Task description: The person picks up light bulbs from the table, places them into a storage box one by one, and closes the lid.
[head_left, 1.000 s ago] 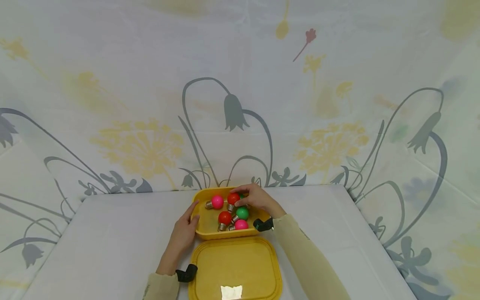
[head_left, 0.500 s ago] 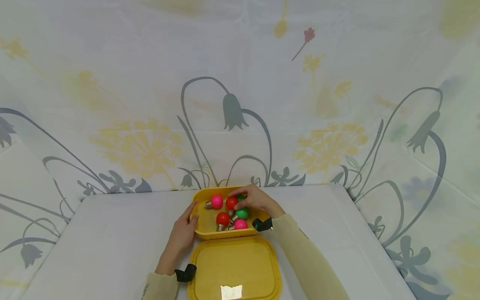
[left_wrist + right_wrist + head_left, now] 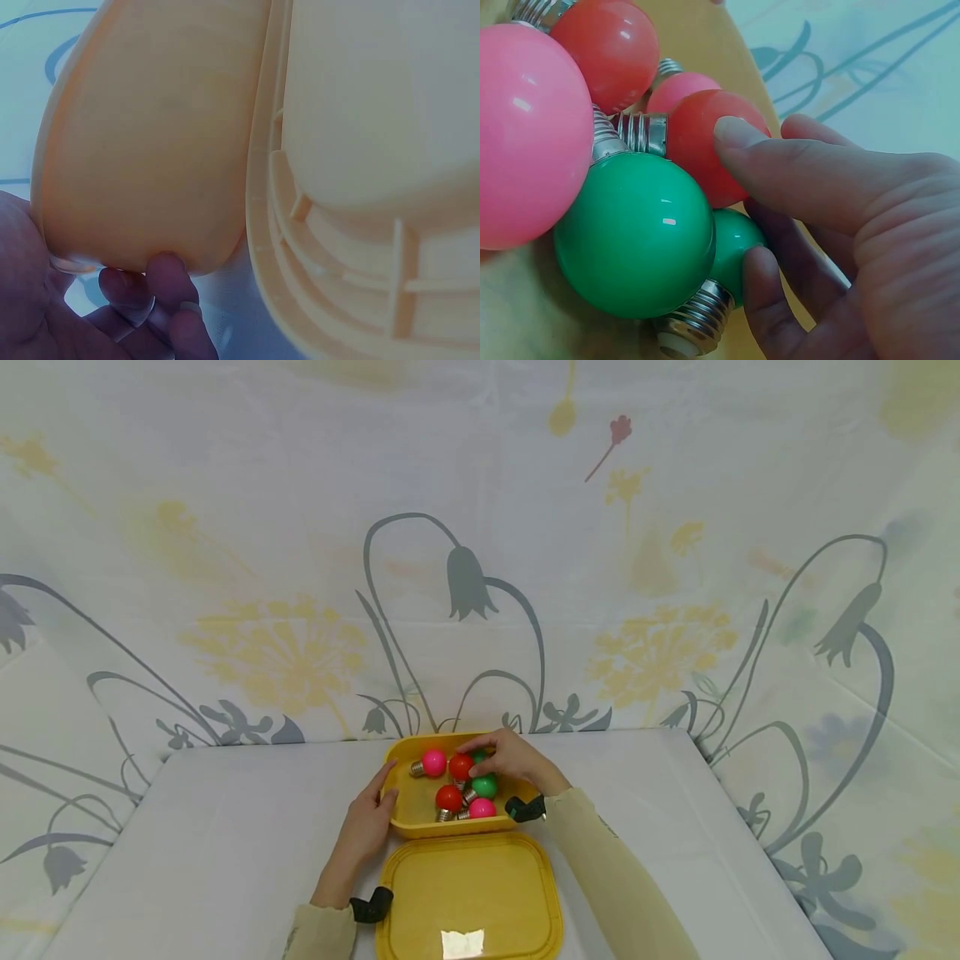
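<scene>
My right hand (image 3: 513, 758) is over a yellow plastic box (image 3: 401, 810) and pinches a red light bulb (image 3: 705, 142) by its round globe, thumb on one side, a finger behind. Its screw base points away from the hand. A green bulb (image 3: 634, 232) lies against it, and a second green bulb (image 3: 731, 244) is partly hidden beneath my fingers. Also in the box are another red bulb (image 3: 448, 797), a pink bulb (image 3: 482, 808) and a pink bulb (image 3: 434, 763) farther left. My left hand (image 3: 365, 827) grips the box's left side, fingertips against its outer wall.
A yellow lid (image 3: 468, 893) lies on the white table directly in front of the box, close to its near edge. Behind the table hangs a flower-printed cloth (image 3: 465, 610), near the box's far side.
My right hand has shifted the pinched red bulb slightly left and nearer to me inside the box. The left hand keeps its place on the box.
</scene>
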`<act>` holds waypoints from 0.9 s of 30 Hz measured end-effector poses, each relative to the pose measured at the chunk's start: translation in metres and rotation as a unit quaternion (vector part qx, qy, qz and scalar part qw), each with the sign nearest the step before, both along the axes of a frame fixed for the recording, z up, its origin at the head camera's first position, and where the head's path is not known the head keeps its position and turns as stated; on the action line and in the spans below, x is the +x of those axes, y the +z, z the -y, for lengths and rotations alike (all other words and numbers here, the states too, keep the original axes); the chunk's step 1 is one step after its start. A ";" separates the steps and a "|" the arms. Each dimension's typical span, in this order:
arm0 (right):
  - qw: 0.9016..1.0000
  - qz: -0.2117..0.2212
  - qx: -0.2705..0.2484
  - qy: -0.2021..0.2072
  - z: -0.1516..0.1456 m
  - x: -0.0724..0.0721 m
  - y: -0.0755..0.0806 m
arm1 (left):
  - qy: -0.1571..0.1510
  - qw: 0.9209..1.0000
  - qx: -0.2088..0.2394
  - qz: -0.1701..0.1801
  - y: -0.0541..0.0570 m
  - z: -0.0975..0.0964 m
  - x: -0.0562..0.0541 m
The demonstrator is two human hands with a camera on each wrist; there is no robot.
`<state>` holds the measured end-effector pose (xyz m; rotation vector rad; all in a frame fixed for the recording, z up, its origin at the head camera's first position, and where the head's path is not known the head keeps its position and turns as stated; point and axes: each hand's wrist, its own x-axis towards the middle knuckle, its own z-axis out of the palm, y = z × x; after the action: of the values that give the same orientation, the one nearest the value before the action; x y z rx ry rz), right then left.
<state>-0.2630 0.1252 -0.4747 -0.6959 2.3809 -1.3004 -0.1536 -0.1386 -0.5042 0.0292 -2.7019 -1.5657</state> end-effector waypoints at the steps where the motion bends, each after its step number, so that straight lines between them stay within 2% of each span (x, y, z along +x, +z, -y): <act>1: 1.000 0.001 -0.003 0.000 0.000 0.000 0.000 | 0.000 1.000 0.000 0.003 0.000 0.000 0.000; 10: 1.000 0.000 -0.023 0.002 -0.001 0.000 0.001 | -0.004 1.000 -0.009 0.005 -0.001 0.001 -0.001; 27: 0.999 0.023 -0.038 -0.009 -0.001 0.000 0.001 | -0.004 1.000 -0.010 0.003 -0.001 0.001 -0.002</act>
<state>-0.2626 0.1263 -0.4735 -0.6600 2.3175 -1.4057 -0.1556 -0.1395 -0.5056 0.0235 -2.7248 -1.5431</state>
